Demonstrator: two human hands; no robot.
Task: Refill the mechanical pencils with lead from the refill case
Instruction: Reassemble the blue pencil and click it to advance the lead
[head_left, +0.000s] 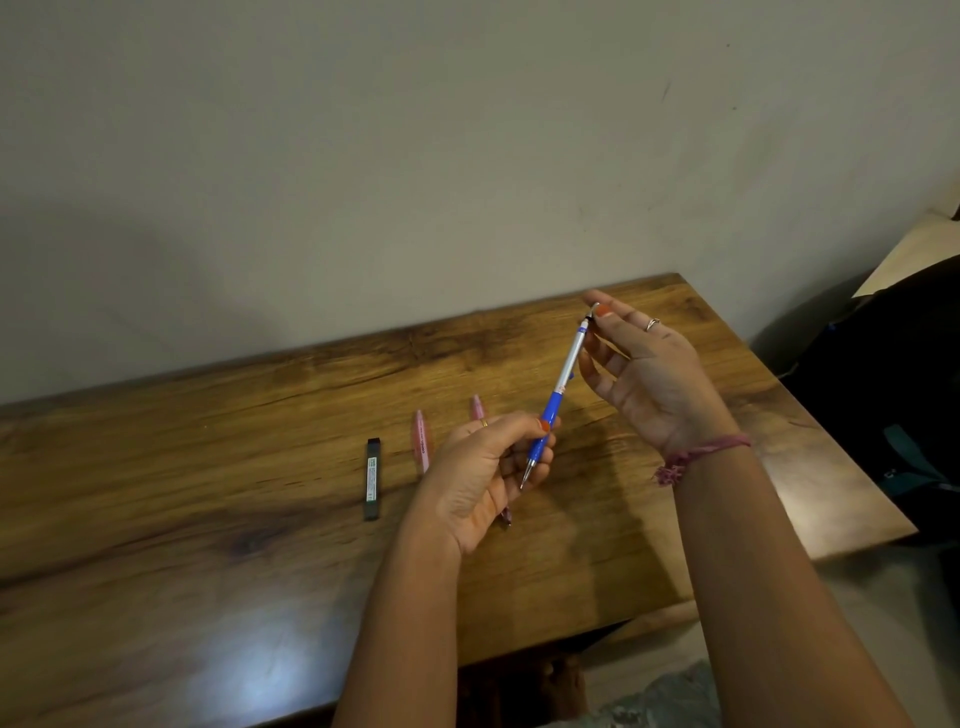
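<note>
Left hand: my left hand is raised above the desk, palm turned toward me, thumb and curled fingers gripping the blue grip section of the blue pencil; a thin ring shows on one finger.
Right hand: my right hand is up at the far end of that pencil, thumb and forefinger pinching its cap end; the other fingers are spread loosely and hold nothing. I see a ring on one finger and a pink thread band round the wrist.
Blue pencil: held in the air between both hands, slanting from its metal tip at near left up to its cap at far right; silver upper barrel, blue lower grip.
Cap: I cannot tell whether it is seated on the barrel or already lifted off.
Pink pencils: one pink pencil lies flat on the desk just left of my left hand; a second pink pencil lies beside it, mostly hidden behind that hand, its tip showing below the wrist.
Refill case: the dark slim refill case lies flat on the desk, left of the pink pencils and apart from both hands.
Right edge: a dark bag sits beyond the desk.
</note>
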